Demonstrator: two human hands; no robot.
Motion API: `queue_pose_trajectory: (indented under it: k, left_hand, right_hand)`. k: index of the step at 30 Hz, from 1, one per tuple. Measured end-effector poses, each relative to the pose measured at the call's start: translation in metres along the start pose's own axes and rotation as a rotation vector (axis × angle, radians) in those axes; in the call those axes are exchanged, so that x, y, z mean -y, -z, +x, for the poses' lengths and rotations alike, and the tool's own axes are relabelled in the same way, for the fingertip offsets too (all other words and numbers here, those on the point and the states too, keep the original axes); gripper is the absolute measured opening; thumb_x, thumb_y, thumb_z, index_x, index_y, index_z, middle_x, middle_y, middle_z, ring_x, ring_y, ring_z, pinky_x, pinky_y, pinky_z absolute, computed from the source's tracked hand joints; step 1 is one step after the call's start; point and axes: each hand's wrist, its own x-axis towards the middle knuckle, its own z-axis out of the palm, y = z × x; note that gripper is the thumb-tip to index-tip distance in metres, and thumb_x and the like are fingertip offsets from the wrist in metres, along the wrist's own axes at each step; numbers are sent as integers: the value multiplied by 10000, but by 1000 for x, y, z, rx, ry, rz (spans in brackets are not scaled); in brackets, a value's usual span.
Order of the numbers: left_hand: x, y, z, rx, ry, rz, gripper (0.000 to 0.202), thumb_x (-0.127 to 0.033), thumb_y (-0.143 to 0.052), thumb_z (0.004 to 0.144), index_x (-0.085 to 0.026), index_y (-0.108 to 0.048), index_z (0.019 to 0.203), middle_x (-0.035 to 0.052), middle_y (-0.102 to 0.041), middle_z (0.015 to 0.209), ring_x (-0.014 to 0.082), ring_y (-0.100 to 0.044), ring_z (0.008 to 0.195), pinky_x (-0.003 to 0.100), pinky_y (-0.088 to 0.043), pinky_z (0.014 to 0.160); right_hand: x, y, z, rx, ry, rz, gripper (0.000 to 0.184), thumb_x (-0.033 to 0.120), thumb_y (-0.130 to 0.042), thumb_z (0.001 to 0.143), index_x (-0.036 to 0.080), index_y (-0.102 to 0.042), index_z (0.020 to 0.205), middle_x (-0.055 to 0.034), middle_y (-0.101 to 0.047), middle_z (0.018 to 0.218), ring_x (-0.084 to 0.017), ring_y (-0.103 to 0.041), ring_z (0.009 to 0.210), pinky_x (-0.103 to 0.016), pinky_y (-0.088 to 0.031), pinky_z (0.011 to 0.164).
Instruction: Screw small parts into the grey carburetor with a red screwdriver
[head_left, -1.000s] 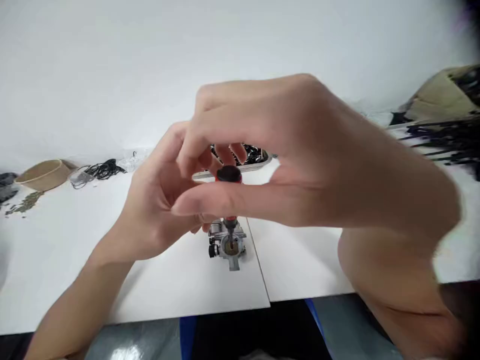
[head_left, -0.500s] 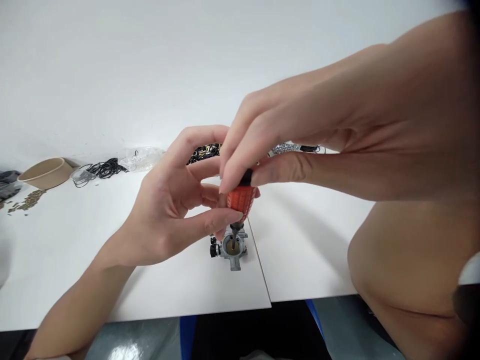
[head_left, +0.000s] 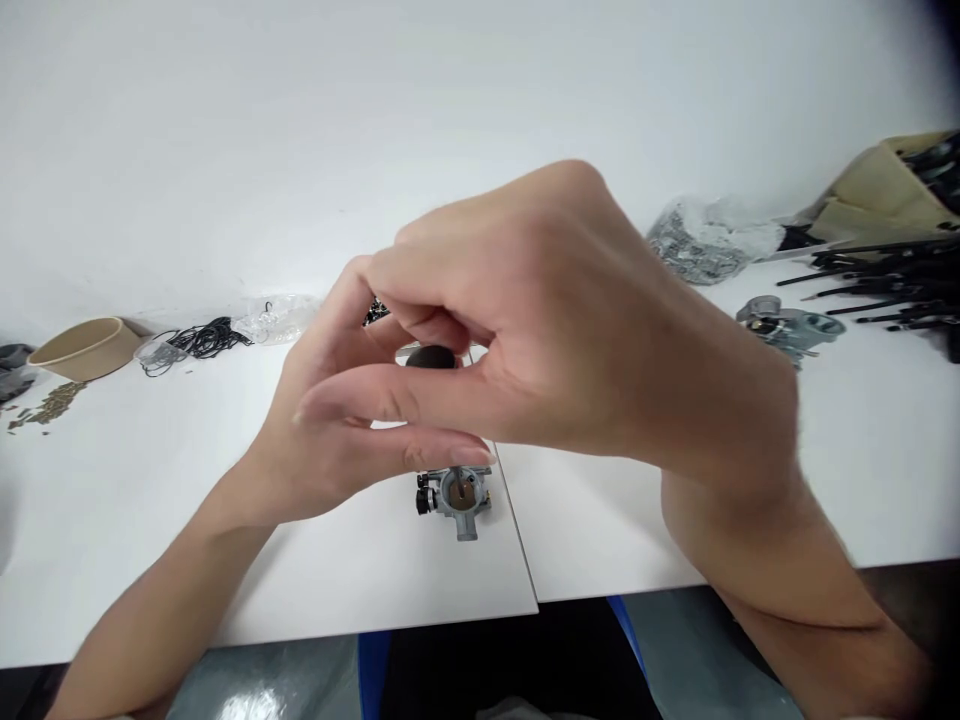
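Observation:
A small grey metal carburetor body (head_left: 456, 496) with a black knob on its left side stands on the white table (head_left: 360, 570), near the seam between two boards. Right above it, my right hand (head_left: 555, 340) pinches the black cap of a screwdriver (head_left: 430, 357) between thumb and fingers; the handle and shaft are hidden behind my thumb. My left hand (head_left: 337, 440) reaches in from the left with fingers curled around the tool just above the carburetor, its fingertips partly hidden by my right hand.
A tan paper bowl (head_left: 88, 346), black rubber rings (head_left: 206, 338) and small loose parts (head_left: 46, 405) lie at the far left. At the right are a bag of metal parts (head_left: 697, 243), another grey carburetor part (head_left: 787, 325), black cable ties (head_left: 892, 270) and a cardboard box (head_left: 885, 190).
My right hand has dropped and turned on the screwdriver, so its orange handle is now covered and only the black cap shows. The carburetor has stayed in place.

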Motion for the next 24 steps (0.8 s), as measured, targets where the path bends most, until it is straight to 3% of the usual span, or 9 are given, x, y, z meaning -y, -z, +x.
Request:
queue_pose_trajectory:
  k: [3,6,8,11,14,18,21,24]
  left_hand:
    - [1,1,-2,20,-27,-11,486,-40,-796,670,-225,-592,1070,-43,-708,953,111,-695,706,165,-571,461]
    - [-2,1,-6,22,42,40,565,-82,-731,763,-273,-522,1252,-28,-718,917,114,-688,681,158,-514,408]
    - [-5,1,-8,43,90,57,631,-102,-689,807,-294,-432,1351,-4,-724,916,126,-691,686,167,-503,402]
    - [-7,1,-9,81,125,50,665,-117,-685,812,-307,-396,1380,31,-721,983,164,-710,790,186,-539,442]
    - [-6,1,-7,106,99,42,686,-117,-755,747,-309,-460,1336,42,-692,1113,177,-706,855,219,-597,527]
    - [-3,0,-2,110,40,53,694,-131,-813,690,-316,-505,1284,44,-661,1194,183,-694,905,230,-610,556]
    - [-1,-1,-2,87,-7,69,669,-78,-825,653,-324,-548,1210,10,-681,1110,200,-680,997,223,-613,578]
    - [0,2,-6,65,9,58,647,-27,-801,655,-318,-577,1188,0,-678,1121,179,-691,925,204,-599,534]
  right_hand:
    - [-5,12,-5,59,34,112,397,424,-573,955,162,-578,657,49,-560,648,-60,-528,614,-196,-388,520]
    - [-18,28,-13,212,135,248,194,200,-532,970,207,-681,846,75,-678,923,-52,-608,747,-174,-454,604]
    - [-28,35,-16,314,146,302,233,140,-502,962,262,-701,972,93,-680,992,-62,-634,821,-182,-492,666]
    - [-37,38,-17,360,59,325,223,198,-533,955,312,-705,1039,96,-676,949,-69,-644,828,-195,-504,681]
    - [-32,33,-15,264,25,222,89,289,-629,908,279,-717,911,104,-653,797,-42,-597,662,-182,-459,556]
    - [-14,25,-13,69,-16,35,365,469,-711,833,204,-605,607,88,-525,542,-28,-426,457,-215,-314,410]
    - [-2,21,-10,36,-78,99,505,604,-634,854,206,-540,558,64,-477,502,-64,-501,517,-209,-395,465]
    - [1,24,-8,64,-125,270,471,661,-509,905,257,-638,699,65,-567,597,-99,-602,654,-215,-484,574]
